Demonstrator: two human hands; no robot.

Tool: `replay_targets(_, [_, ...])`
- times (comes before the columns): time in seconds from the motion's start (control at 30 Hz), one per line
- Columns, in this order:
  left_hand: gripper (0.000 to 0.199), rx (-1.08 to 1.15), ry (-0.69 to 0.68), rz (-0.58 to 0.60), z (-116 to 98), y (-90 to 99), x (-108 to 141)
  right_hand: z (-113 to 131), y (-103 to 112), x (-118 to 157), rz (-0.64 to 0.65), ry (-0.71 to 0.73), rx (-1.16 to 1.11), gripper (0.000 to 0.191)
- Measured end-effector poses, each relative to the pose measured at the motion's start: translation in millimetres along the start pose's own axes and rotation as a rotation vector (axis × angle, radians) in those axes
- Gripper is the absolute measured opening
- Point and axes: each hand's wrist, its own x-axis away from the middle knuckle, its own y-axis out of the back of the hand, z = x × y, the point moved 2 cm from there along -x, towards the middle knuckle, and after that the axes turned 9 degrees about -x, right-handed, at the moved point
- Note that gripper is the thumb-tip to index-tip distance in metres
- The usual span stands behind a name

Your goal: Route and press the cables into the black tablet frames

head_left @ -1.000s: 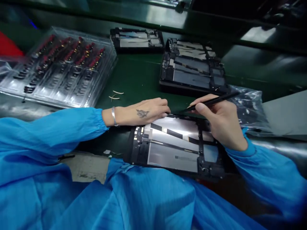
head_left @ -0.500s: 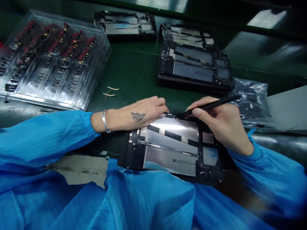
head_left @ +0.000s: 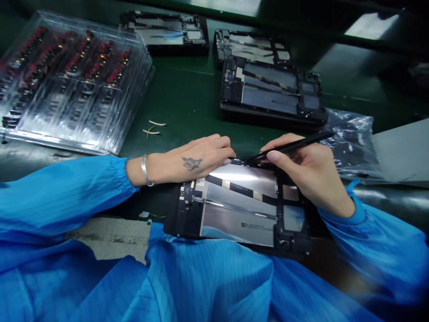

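Observation:
An opened black tablet-like device (head_left: pixel 239 210) with silvery battery panels lies in front of me, its near edge against the blue gown. My left hand (head_left: pixel 204 156) rests over its far left edge, fingers curled together at the rim; what they press or pinch there is too small to make out. In my right hand (head_left: pixel 308 167) is a slim black tool (head_left: pixel 295 145), held like a pen between thumb and fingers. The tool's tip touches or almost touches the device's far edge, just right of my left fingertips.
Stacked clear plastic trays (head_left: pixel 77 89) with small red and black parts stand at the left. Further device bodies (head_left: pixel 271 89) lie at the back, another (head_left: pixel 167 33) beyond. Thin pale strips (head_left: pixel 154 127) lie mid-table. A clear plastic bag (head_left: pixel 351 143) is at the right.
The device bodies at the back and the left trays appear slightly further left. Both hands and the black tool have hardly moved.

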Motion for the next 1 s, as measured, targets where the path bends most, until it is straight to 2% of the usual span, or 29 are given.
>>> replay_targets(0.4, [0.040,0.004,-0.004,-0.017,1.0,-0.6,0.2,0.6,0.2,-0.1,0.012,0.022,0.023,0.024])
replay_targets(0.63, [0.038,-0.005,0.012,-0.009,0.3,0.3,0.6,-0.4,1.2,0.2,-0.038,0.016,-0.001,0.024])
replay_targets(0.8, [0.039,0.003,0.005,-0.012,2.0,-2.3,0.4,-0.2,-0.5,-1.9,-0.008,0.011,0.017,0.027])
replay_targets(0.9, [0.041,-0.018,0.013,-0.007,-1.2,-3.0,-0.2,-5.4,1.0,-0.2,-0.051,-0.011,-0.065,0.022])
replay_targets(1.0, [0.043,-0.074,-0.015,0.009,-1.9,8.6,2.0,-14.5,5.2,4.1,-0.103,-0.060,-0.181,0.014])
